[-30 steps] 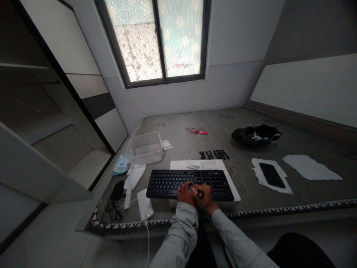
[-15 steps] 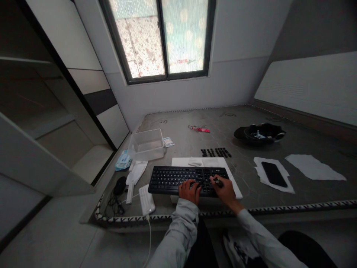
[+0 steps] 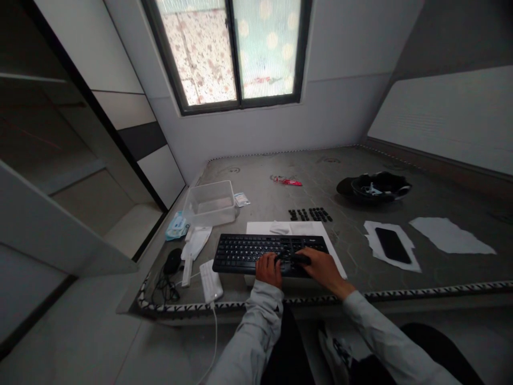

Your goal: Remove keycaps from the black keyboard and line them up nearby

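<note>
A black keyboard (image 3: 244, 252) lies across a white board (image 3: 334, 256), with keycaps off part of its right side. My left hand (image 3: 269, 269) is on the keyboard's front part, fingers bent over the keys and closed on its edge. In my right hand (image 3: 323, 269) is a dark, thick-handled tool (image 3: 300, 259), held nearly flat above the right-hand keys. Its tip points left toward my left fingers; its exact kind is unclear. Several loose black keycaps (image 3: 309, 214) sit in rows behind the board.
To the left stand a clear plastic bin (image 3: 212, 206), a white power bank (image 3: 211, 282) with a cable, and a black mouse (image 3: 172, 261). On the right are a phone (image 3: 393, 246) on white paper and a black cap (image 3: 374, 188). A red packet (image 3: 290, 182) lies farther back.
My right hand has shifted slightly left and tipped the tool from a slanted pose to nearly flat. My left fingers have drawn in and curled more.
</note>
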Demonstrator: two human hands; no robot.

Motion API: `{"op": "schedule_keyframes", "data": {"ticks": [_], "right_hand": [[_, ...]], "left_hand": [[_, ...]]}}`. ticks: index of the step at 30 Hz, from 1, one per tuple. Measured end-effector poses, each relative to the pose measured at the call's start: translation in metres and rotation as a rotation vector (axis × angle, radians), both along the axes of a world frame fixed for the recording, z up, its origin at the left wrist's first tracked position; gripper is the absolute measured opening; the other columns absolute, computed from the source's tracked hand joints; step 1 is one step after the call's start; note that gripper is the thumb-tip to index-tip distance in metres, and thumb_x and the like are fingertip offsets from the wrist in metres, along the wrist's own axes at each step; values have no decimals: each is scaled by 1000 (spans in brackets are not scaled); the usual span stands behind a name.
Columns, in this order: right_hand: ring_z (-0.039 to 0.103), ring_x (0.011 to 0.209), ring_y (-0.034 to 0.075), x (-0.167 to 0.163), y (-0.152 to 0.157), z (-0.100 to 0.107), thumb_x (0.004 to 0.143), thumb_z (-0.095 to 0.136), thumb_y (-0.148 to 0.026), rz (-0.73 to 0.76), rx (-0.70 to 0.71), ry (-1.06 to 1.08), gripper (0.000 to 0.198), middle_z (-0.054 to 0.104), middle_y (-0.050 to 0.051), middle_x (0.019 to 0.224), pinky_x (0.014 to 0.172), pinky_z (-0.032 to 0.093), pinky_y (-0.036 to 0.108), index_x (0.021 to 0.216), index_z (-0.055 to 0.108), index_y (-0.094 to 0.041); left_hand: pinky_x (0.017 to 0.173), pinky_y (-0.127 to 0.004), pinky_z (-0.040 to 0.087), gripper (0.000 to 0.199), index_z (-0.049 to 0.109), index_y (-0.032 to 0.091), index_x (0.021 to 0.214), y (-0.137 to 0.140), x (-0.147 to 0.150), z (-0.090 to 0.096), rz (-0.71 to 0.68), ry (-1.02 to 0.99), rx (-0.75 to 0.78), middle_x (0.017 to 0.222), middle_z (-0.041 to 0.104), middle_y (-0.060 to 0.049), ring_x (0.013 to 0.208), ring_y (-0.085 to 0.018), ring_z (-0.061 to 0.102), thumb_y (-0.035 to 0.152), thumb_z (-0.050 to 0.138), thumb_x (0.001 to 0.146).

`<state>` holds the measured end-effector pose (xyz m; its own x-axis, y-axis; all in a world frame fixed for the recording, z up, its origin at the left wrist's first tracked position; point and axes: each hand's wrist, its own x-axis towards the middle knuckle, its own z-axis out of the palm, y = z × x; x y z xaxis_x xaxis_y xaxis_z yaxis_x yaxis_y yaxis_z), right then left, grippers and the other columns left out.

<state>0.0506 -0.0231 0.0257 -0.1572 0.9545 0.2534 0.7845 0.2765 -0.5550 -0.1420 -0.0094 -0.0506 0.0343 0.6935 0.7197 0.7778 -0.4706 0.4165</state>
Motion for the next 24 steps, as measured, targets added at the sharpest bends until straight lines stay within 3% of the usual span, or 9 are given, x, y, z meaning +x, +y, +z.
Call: {"op": "schedule_keyframes", "data": {"ticks": [6, 12, 18, 24], "right_hand": [[67, 86, 21, -2, 1, 7, 77, 63, -17, 113, -47, -199, 31, 71, 0, 97, 71, 42, 28, 101, 73, -35], [67, 87, 22, 3, 5, 11, 79, 64, -18, 199, -62, -254, 34, 72, 1, 97, 72, 42, 28, 107, 72, -36], [66, 92, 23, 2, 16, 11, 82, 66, -36, 105, -130, -219, 16, 72, 3, 94, 74, 43, 28, 93, 74, -28], [66, 93, 25, 0, 20, 20, 87, 56, -53, 1, -81, 10, 34, 73, 6, 99, 82, 46, 32, 93, 73, -24]], "left_hand": [[83, -34, 45, 17, 61, 17, 100, 0, 0, 2, 10, 11, 3, 100, 66, -10, 93, -21, 59, 21, 45, 94], [82, -34, 45, 16, 61, 18, 98, -3, -1, 8, 14, 36, -5, 99, 65, -10, 91, -21, 60, 23, 47, 93], [81, -34, 44, 15, 62, 17, 98, -3, -2, 9, 22, 59, -11, 99, 65, -10, 91, -22, 59, 23, 49, 92], [78, -33, 42, 15, 65, 19, 96, -3, -1, 10, 20, 76, -20, 99, 66, -7, 87, -20, 58, 23, 51, 92]]}}
